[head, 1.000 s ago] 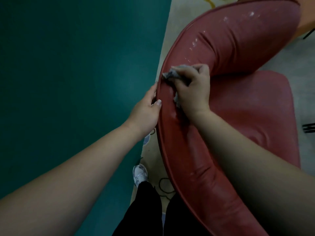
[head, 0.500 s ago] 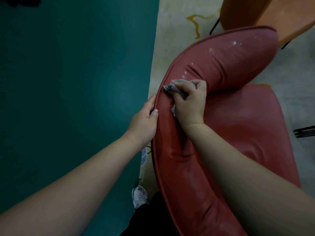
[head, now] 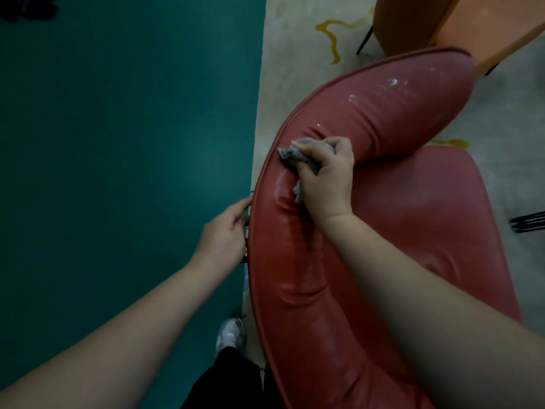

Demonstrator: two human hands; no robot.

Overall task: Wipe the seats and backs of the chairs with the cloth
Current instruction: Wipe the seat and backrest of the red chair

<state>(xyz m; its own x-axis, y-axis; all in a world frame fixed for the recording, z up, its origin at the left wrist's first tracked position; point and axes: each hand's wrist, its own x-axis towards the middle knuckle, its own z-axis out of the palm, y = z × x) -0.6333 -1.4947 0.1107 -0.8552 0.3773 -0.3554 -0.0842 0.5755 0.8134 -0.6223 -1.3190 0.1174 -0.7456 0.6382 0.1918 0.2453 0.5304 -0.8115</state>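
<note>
A dark teal floor [head: 118, 172] fills the left half of the frame, meeting a pale rug [head: 295, 39] with yellow squiggles at top centre, while a white sneaker [head: 231, 335] and black trouser leg [head: 224, 379] show at the bottom centre.

Left hand [head: 225, 231] slid off the backrest [head: 298, 261] rim — thumb lifted.

Black trousers [head: 227, 376] (white shoe [head: 231, 335]).
</note>
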